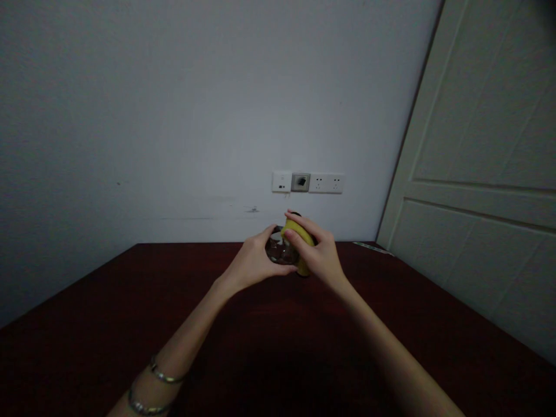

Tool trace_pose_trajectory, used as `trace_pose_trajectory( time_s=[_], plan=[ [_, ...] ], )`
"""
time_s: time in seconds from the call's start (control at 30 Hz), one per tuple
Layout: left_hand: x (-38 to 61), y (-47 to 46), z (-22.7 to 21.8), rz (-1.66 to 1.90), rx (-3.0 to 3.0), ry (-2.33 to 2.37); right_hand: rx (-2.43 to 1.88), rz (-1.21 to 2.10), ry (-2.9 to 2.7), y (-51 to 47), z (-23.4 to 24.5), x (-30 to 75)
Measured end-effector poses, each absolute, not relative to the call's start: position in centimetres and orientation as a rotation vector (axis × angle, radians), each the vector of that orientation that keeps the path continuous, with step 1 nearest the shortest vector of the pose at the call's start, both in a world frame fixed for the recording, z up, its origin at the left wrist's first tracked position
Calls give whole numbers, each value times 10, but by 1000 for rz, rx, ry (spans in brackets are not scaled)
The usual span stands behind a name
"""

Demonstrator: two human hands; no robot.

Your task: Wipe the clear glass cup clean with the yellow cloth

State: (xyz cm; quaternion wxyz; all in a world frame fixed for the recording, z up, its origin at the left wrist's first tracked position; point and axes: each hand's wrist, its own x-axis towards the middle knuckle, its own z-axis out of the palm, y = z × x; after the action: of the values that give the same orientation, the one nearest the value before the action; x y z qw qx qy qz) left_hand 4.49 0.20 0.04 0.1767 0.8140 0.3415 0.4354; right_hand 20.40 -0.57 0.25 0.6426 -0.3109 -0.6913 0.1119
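My left hand is closed around a small clear glass, holding it tilted above the far part of the dark red table. My right hand is closed on a yellow sponge and presses it against the glass's right side. Both hands meet over the table's back edge, near the wall. Two thin metal bracelets circle my left wrist.
A white wall rises behind the table, with a strip of sockets and a switch just above my hands. A pale panelled door stands at the right, close to the table's right edge.
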Motion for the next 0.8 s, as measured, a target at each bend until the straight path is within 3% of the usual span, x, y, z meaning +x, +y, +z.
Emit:
trace_pose_trajectory(
  time_s=[0.23,0.43,0.67,0.8],
  plan=[
    [52,3,-4,1089,1889,670,-719,663,-1532,9,4,219],
    [47,15,-8,1047,1634,645,-632,623,-1865,-5,10,229],
    [49,9,-3,1040,1586,676,-655,230,-1953,-9,6,220],
    [46,12,-4,995,1666,665,-669,319,-1873,-6,1,216]
  ],
)
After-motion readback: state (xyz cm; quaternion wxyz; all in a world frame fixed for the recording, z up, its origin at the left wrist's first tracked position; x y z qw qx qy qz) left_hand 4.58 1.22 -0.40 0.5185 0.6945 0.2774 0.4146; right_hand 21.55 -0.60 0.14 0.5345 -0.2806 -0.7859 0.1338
